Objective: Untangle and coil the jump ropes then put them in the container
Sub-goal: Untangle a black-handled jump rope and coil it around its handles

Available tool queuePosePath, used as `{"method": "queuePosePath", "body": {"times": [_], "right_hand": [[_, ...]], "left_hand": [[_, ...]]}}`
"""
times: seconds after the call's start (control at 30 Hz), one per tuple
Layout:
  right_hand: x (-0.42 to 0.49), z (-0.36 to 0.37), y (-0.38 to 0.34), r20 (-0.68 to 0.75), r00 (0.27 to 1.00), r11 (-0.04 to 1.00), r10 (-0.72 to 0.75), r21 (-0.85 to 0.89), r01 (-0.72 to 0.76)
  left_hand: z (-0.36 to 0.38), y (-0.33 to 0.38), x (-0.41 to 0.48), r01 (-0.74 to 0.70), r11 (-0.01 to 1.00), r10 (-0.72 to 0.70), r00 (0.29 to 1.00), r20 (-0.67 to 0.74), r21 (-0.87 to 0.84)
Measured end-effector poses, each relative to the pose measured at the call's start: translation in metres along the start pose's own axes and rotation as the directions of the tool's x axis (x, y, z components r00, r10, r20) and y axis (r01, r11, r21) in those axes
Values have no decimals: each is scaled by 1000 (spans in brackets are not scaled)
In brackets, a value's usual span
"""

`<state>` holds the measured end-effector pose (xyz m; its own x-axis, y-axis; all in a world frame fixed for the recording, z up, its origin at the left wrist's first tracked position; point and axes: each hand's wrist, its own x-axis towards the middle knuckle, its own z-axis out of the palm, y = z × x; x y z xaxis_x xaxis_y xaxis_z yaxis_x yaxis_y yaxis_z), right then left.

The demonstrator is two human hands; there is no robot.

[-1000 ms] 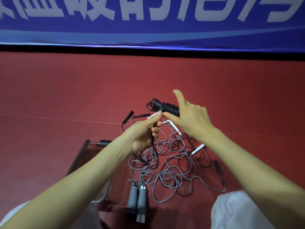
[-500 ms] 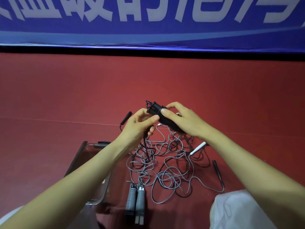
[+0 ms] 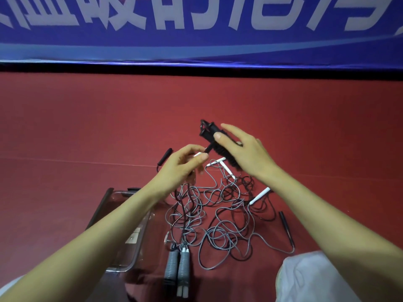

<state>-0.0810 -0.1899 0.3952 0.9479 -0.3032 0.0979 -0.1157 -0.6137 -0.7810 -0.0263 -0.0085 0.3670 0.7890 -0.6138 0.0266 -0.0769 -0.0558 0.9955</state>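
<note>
Head view. Red floor (image 3: pixel 87 127) fills the scene, bounded at the far side by a blue banner (image 3: pixel 196 40) with pale lettering. Right hand (image 3: pixel 246 153) grips a black rope bundle (image 3: pixel 214 138) wound tight around its handles; the thumb presses on the near side of the bundle, and the remaining fingers, extended and close together, lie over the far side. Left hand (image 3: pixel 181 166) is curled, with thumb and forefinger pinching a black rope end that runs up to the bundle just beyond the fingertips; a white tip shows between those fingers, though what it belongs to cannot be told. Beneath both hands, on the floor, lies a tangle of grey and black ropes (image 3: pixel 218 214), with white handles (image 3: pixel 260 195) and thin black handles (image 3: pixel 286 227) scattered at its edges. Two grey ribbed handles (image 3: pixel 177 269) lie side by side at the near edge. Clear plastic container (image 3: pixel 133 240) sits under the left forearm, just beside the tangle.
</note>
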Motion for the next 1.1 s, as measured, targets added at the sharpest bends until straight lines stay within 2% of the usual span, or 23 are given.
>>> {"method": "queuePosePath", "body": {"times": [0.13, 0.2, 0.33, 0.47, 0.53, 0.67, 0.87, 1.0, 1.1], "right_hand": [[5, -16, 3, -5, 1000, 998, 31, -55, -31], [7, -17, 6, 16, 999, 996, 46, -72, -45], [7, -16, 4, 33, 998, 997, 58, -58, -56], [5, -14, 3, 53, 998, 999, 40, -38, -38], [3, -12, 1, 77, 997, 999, 18, -29, -16], [4, -16, 0, 95, 995, 1000, 13, 26, -15], [-2, -13, -9, 178, 983, 998, -53, 42, 46], [-11, -7, -15, 288, 950, 987, -121, -68, 146], [-18, 0, -15, 413, 901, 920, -134, -287, 268]], "left_hand": [[-16, -4, 3, 88, 980, -69, 991, 113, -177], [-20, -3, 4, 111, 971, -84, 988, 133, -213], [-19, -9, 4, 113, 986, -104, 991, 82, -120], [-17, -18, 3, 92, 996, -91, 989, 114, -6], [-19, -19, 4, 98, 995, -93, 987, 132, -31], [-27, -23, 7, 146, 972, -121, 983, 140, -184], [-27, -16, 10, 116, 976, -106, 992, 65, -182], [-33, -14, 12, 53, 998, -52, 998, 25, -31], [-41, -13, 15, 85, 996, -85, 996, 8, 33]]}}
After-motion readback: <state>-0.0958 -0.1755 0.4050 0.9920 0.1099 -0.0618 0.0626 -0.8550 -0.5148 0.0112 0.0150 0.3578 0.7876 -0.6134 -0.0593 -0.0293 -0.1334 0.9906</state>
